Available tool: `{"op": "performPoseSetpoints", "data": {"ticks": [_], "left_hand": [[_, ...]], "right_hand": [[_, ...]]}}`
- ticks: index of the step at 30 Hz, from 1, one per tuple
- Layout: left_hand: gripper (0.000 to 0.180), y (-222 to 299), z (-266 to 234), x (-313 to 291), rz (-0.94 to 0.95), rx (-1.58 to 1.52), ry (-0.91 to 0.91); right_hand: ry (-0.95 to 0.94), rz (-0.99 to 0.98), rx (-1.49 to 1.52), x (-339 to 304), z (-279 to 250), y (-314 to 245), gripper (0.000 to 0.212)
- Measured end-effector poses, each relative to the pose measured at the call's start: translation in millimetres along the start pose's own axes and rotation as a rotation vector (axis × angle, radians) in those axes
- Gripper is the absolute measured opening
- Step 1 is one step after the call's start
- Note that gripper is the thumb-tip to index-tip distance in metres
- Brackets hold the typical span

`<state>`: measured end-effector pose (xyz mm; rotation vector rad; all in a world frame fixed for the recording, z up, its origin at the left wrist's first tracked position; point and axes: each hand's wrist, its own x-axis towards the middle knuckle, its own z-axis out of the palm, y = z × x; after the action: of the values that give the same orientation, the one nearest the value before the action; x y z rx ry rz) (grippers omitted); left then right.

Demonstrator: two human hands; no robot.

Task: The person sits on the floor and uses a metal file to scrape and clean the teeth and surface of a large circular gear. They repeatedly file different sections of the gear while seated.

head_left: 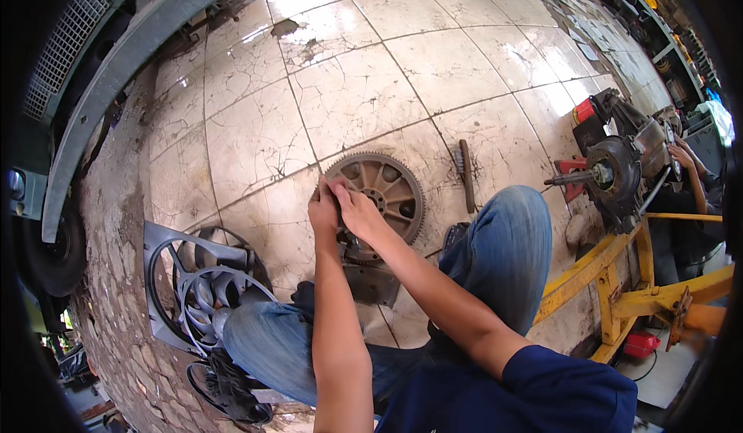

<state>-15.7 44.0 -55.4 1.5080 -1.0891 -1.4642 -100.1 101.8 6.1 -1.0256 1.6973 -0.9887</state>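
A large toothed flywheel (395, 189) with brown spokes lies in front of me, over a dark metal block (371, 282) nearer my legs. My left hand (323, 207) is closed at the left edge of the flywheel's toothed rim. Against it, my right hand (357, 210) is closed too, its fingertips meeting the left ones. Whatever lies between the fingers is hidden or too small to make out. Right of the flywheel, a wire brush (466, 176) with a wooden handle lies on the tiles.
A grey fan and shroud (209, 286) stand at my left. On the right, a yellow steel frame (619, 286) stands beside a dark machine part with a shaft (607, 174); another person's arm (694, 174) reaches there. Cracked tiles (371, 85) stretch ahead. A vehicle's bumper (101, 116) curves at upper left.
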Motion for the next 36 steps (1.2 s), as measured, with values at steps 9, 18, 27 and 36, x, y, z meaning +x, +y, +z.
{"op": "performPoseSetpoints", "data": {"ticks": [9, 18, 27, 36], "left_hand": [[0.056, -2, -3, 7, -0.078, 0.137, 0.102], [0.059, 1, 2, 2, -0.098, 0.137, -0.021], [0.070, -5, -15, 0, -0.190, 0.241, 0.033], [0.079, -1, 13, -6, -0.113, 0.366, -0.013]], "right_hand": [[-0.026, 0.024, -0.063, 12, 13, 75, 0.046], [-0.041, -0.061, -0.076, 7, -5, 33, 0.043], [-0.088, 0.052, -0.116, 7, 15, 64, 0.049], [-0.018, 0.057, -0.106, 20, 9, 87, 0.047]]}}
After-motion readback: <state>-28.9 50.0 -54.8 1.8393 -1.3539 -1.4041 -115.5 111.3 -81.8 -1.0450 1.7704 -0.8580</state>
